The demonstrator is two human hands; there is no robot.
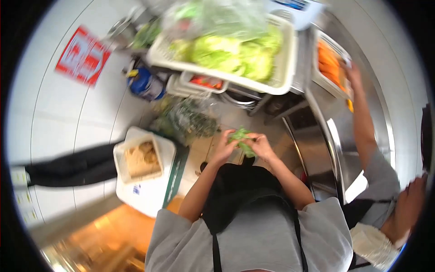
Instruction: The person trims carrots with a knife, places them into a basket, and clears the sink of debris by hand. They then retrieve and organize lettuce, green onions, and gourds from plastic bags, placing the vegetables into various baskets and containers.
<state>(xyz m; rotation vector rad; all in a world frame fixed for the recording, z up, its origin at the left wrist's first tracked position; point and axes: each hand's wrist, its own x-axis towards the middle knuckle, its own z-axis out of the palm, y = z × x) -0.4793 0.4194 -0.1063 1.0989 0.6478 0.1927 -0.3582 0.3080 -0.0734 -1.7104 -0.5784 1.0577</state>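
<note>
In front of the black apron, my left hand [224,148] and my right hand [259,146] are close together. Both have their fingers closed on a small piece of green leafy vegetable [241,135], one hand at each side of it. Part of the leaf hangs below my right fingers. Its exact kind is too blurred to tell. Beyond my hands stands a large white basket [222,71] of pale green lettuce [235,56], with a clear plastic bag [231,18] over its far part. A bag of dark leafy greens [192,118] lies to the left of my hands.
A co-worker's hand [355,77] reaches to a white basket [326,85] of carrots [329,63] on the steel counter [367,113]. Below the lettuce is a small tray with red pieces [207,82]. At left, a white container [136,173] sits on a white lid [140,199], near a blue canister [146,85].
</note>
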